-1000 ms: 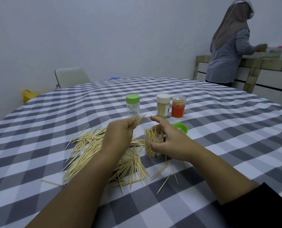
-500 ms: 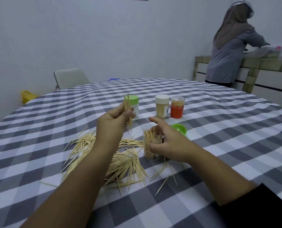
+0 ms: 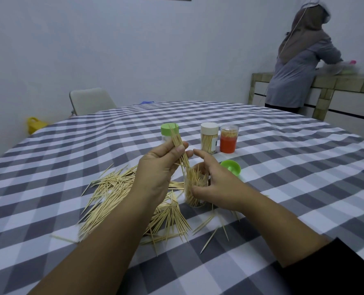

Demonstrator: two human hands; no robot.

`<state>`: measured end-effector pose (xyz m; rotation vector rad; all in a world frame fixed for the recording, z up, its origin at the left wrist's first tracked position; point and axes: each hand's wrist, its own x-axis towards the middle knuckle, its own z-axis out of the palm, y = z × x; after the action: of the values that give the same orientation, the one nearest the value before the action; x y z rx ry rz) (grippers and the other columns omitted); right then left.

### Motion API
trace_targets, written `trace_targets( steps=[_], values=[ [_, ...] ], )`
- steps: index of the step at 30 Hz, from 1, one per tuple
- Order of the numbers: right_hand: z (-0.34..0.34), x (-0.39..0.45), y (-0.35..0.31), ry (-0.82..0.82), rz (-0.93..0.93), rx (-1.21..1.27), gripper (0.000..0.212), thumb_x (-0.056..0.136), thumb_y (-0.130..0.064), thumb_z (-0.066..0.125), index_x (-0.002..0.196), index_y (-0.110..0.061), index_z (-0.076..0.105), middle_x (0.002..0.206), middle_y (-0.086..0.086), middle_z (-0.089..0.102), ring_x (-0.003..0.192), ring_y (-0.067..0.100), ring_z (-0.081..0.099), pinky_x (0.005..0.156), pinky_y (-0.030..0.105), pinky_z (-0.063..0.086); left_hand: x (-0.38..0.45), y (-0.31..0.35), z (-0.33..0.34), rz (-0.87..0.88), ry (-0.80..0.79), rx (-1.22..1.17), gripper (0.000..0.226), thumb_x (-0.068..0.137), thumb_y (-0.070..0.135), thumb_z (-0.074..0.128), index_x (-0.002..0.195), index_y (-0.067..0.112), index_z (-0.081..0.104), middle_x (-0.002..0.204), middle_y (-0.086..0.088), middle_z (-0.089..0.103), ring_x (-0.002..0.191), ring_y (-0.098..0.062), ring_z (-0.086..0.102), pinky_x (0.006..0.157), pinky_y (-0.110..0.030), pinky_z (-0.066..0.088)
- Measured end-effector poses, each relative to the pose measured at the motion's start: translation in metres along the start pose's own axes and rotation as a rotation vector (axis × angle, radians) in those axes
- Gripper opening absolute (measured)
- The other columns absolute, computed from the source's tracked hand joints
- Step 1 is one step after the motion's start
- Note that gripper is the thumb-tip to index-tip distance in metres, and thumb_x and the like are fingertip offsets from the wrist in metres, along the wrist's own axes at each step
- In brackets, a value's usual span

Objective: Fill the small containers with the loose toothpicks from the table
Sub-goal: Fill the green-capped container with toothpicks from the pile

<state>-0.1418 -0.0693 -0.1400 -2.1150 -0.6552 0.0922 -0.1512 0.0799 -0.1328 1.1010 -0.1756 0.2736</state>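
Note:
My left hand [image 3: 158, 169] pinches a bundle of toothpicks [image 3: 177, 143], held nearly upright with its lower tips in the mouth of a clear open container [image 3: 194, 188]. My right hand [image 3: 216, 184] grips that container, which stands on the table and is partly full. A heap of loose toothpicks [image 3: 113, 192] lies left of and in front of it. A green lid [image 3: 231, 168] lies upturned just right of the container. Behind stand three more containers: a green-capped one [image 3: 169, 130], a white-capped one [image 3: 209, 137] and an orange one [image 3: 228, 139].
The round table [image 3: 283, 167] has a grey-and-white checked cloth. A few stray toothpicks [image 3: 210, 237] lie near my right forearm. A chair [image 3: 90, 101] stands at the far side. A person [image 3: 300, 60] works at a counter at the back right.
My left hand has lifted the bundle, turned it upright and brought it right, so its tips now enter the container. My right hand stays on the container.

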Motion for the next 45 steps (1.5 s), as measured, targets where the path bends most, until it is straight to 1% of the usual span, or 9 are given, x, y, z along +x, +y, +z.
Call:
trace_targets(
  steps=[10, 19, 22, 28, 31, 33, 37, 41, 45],
  values=[
    [0.003, 0.003, 0.004, 0.014, -0.029, 0.024, 0.08, 0.079, -0.022, 0.066, 0.143, -0.038, 0.021, 0.103, -0.002, 0.057, 0.086, 0.018, 0.064, 0.08, 0.042, 0.055, -0.002, -0.002, 0.004, 0.0, 0.027, -0.047, 0.021, 0.082, 0.001, 0.058, 0.101, 0.006, 0.067, 0.088, -0.003, 0.074, 0.083, -0.017, 0.07, 0.081, -0.023, 0.057],
    [0.003, 0.002, 0.004, 0.007, -0.026, 0.001, 0.085, 0.081, -0.023, 0.067, 0.145, -0.039, 0.014, 0.108, -0.005, 0.055, 0.095, 0.014, 0.062, 0.088, 0.039, 0.053, 0.0, -0.002, 0.004, 0.008, 0.075, -0.139, 0.025, 0.081, 0.002, 0.059, 0.106, 0.001, 0.064, 0.087, -0.006, 0.072, 0.08, -0.017, 0.071, 0.079, -0.025, 0.057],
    [0.003, 0.001, 0.003, 0.01, -0.019, -0.01, 0.085, 0.082, -0.024, 0.067, 0.146, -0.039, 0.013, 0.11, -0.005, 0.053, 0.096, 0.013, 0.062, 0.088, 0.038, 0.053, 0.0, 0.0, 0.005, 0.012, 0.076, -0.161, 0.02, 0.083, 0.002, 0.058, 0.101, 0.003, 0.066, 0.085, -0.004, 0.072, 0.08, -0.017, 0.071, 0.08, -0.025, 0.057],
    [0.004, 0.001, 0.003, 0.004, -0.029, -0.009, 0.082, 0.083, -0.025, 0.066, 0.145, -0.04, 0.014, 0.11, -0.007, 0.052, 0.094, 0.014, 0.063, 0.086, 0.038, 0.054, 0.0, -0.001, 0.005, 0.015, 0.073, -0.178, 0.026, 0.081, 0.002, 0.059, 0.107, 0.001, 0.064, 0.088, -0.005, 0.071, 0.082, -0.017, 0.07, 0.08, -0.025, 0.057],
    [0.005, 0.002, 0.004, -0.004, -0.046, 0.018, 0.079, 0.083, -0.021, 0.066, 0.142, -0.041, 0.018, 0.105, -0.006, 0.055, 0.09, 0.015, 0.064, 0.081, 0.038, 0.056, -0.001, -0.008, 0.003, -0.023, 0.064, -0.031, 0.023, 0.083, 0.002, 0.06, 0.105, 0.005, 0.067, 0.089, -0.007, 0.073, 0.089, -0.019, 0.069, 0.086, -0.029, 0.056],
    [0.004, 0.002, 0.004, -0.003, -0.055, 0.025, 0.08, 0.081, -0.018, 0.067, 0.14, -0.043, 0.019, 0.106, -0.006, 0.055, 0.088, 0.015, 0.065, 0.08, 0.039, 0.056, -0.003, -0.013, 0.002, -0.04, 0.042, 0.124, 0.021, 0.085, 0.004, 0.061, 0.104, 0.008, 0.069, 0.088, -0.01, 0.073, 0.091, -0.02, 0.068, 0.083, -0.032, 0.055],
    [0.004, 0.002, 0.005, -0.005, -0.045, 0.017, 0.083, 0.081, -0.017, 0.067, 0.142, -0.041, 0.016, 0.109, -0.005, 0.056, 0.087, 0.015, 0.066, 0.079, 0.039, 0.056, -0.005, -0.014, 0.002, -0.023, 0.016, 0.29, 0.02, 0.086, 0.006, 0.063, 0.102, 0.013, 0.072, 0.096, -0.002, 0.075, 0.095, -0.009, 0.069, 0.071, -0.018, 0.054],
    [0.004, 0.003, 0.007, 0.001, -0.049, 0.031, 0.087, 0.077, -0.022, 0.067, 0.145, -0.04, 0.016, 0.113, -0.006, 0.057, 0.085, 0.014, 0.066, 0.078, 0.043, 0.056, -0.008, -0.013, 0.002, -0.085, -0.062, 0.408, 0.02, 0.086, 0.003, 0.063, 0.098, 0.016, 0.073, 0.09, -0.002, 0.075, 0.089, -0.013, 0.071, 0.071, -0.022, 0.055],
    [0.002, 0.002, 0.006, 0.0, -0.042, 0.026, 0.09, 0.08, -0.017, 0.067, 0.146, -0.039, 0.01, 0.123, -0.007, 0.051, 0.09, 0.011, 0.065, 0.081, 0.036, 0.056, -0.007, -0.008, 0.0, -0.159, -0.126, 0.463, 0.022, 0.085, 0.003, 0.065, 0.1, 0.017, 0.071, 0.089, -0.001, 0.075, 0.086, -0.012, 0.071, 0.069, -0.02, 0.054]
  ],
)
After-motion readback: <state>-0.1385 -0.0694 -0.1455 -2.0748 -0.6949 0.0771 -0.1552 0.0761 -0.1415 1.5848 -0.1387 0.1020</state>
